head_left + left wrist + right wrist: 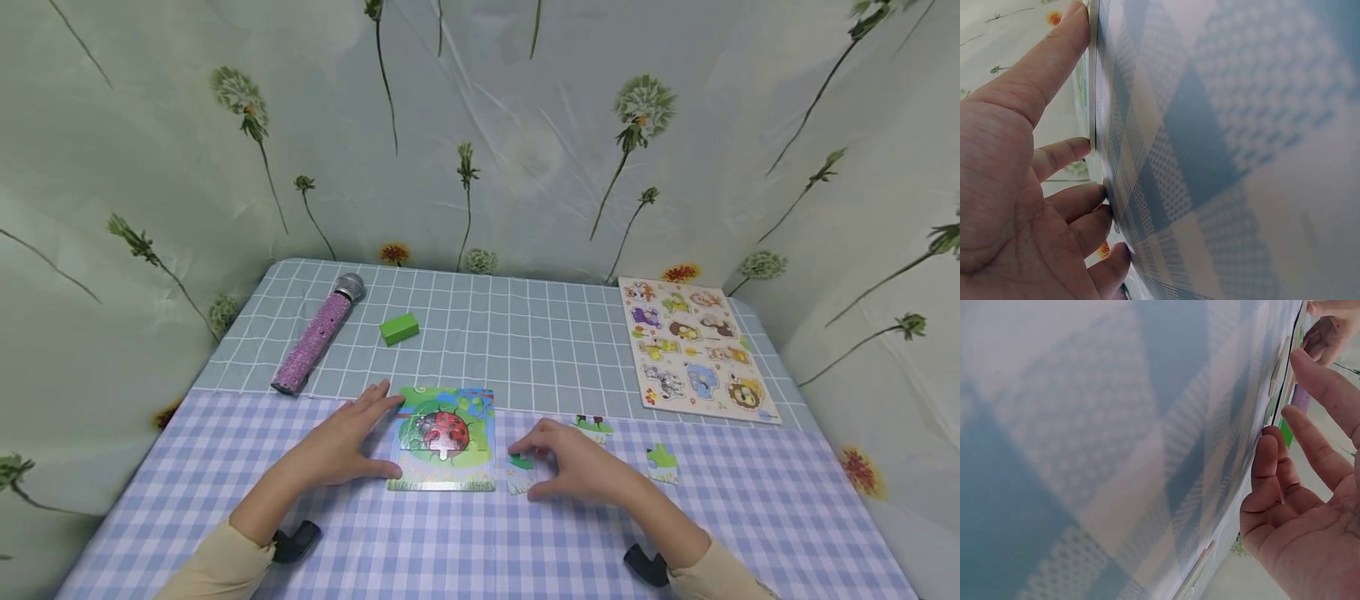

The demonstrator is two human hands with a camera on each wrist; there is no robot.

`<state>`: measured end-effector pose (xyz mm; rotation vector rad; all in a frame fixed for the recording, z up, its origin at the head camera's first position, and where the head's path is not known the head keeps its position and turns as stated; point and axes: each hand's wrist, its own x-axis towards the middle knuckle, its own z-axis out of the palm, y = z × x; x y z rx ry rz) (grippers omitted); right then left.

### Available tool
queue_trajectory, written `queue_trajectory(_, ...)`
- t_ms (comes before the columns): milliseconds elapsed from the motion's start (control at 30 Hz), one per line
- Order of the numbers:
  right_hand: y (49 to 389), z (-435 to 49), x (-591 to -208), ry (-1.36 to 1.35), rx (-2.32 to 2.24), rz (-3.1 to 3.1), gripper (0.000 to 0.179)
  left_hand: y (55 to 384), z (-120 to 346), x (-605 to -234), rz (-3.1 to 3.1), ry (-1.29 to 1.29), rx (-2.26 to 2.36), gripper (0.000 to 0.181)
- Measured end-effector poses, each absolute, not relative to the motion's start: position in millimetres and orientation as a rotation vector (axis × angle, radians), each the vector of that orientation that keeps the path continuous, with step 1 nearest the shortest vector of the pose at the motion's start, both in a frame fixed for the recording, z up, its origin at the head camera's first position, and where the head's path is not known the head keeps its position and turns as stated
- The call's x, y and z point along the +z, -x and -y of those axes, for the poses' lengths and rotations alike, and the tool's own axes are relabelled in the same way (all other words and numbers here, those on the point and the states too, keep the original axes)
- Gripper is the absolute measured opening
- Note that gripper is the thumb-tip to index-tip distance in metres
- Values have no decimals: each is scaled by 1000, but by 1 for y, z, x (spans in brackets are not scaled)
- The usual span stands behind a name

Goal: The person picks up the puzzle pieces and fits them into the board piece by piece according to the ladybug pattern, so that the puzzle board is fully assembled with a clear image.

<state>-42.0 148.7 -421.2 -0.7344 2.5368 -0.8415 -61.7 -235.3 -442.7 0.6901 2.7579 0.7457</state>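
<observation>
A square ladybug jigsaw puzzle (480, 468) lies on the checked cloth. My left hand (337, 442) is at its left side, thumb and index finger spread, their tips at the board's edge; the left wrist view shows these fingers (1066, 44) against the thin edge. Just right of the puzzle lies a loose puzzle piece (521, 481), green and white. Over its right side reaches my right hand (581, 462), index finger and thumb apart with tips near the piece. In the right wrist view the other fingers (1266, 462) bend loosely down by the cloth.
Two more loose pieces lie to the right, one piece (594, 427) behind the right hand and another piece (662, 465) further out. Behind stand a green block (399, 329), a glittery pink microphone (315, 337) and an animal puzzle board (693, 354). Dandelion-print fabric (525, 167) borders the table.
</observation>
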Motion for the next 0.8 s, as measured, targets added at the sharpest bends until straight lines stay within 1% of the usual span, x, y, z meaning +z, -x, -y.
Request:
queue_trajectory(267,40,-147,-424,741,-825,-2525,51,63,236,-443,-2766,-693,727,109)
queue_trajectory(800,38,-149,-426,857,-825,-2538,45,62,235,-445,-2794,-713,709,108)
